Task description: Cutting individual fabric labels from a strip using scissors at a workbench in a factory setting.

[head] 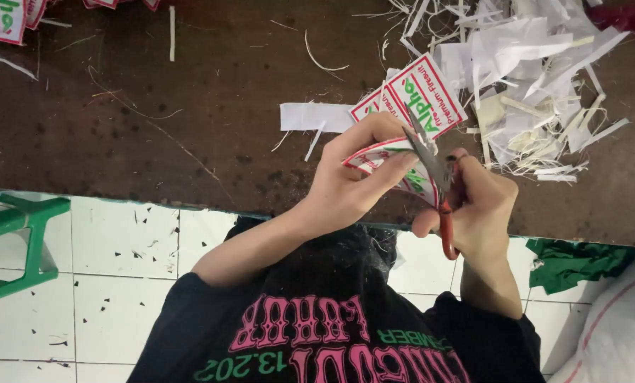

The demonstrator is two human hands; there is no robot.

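My hands just past the near edge of the brown surface [190, 106], open room leftward, paper scraps [537, 78] crowding right, left grip [353, 181] pinching white label [385, 152], right grip [484, 206] closed around red-handled scissors [438, 184], blades at the label's edge.

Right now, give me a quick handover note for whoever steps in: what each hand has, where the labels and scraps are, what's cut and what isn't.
Left hand: pinching a white label with a red border, curved between the fingers.
Right hand: gripping red-handled scissors, blades open at the label's edge.
Cut labels lie on the brown table just beyond the hands; more labels sit at the far left corner.
White offcuts are piled to the right, with one white strip beside the cut labels.
Done: several labels look trimmed, judging by the scrap. Left: the label in hand is mid-cut; I cannot tell how many remain.
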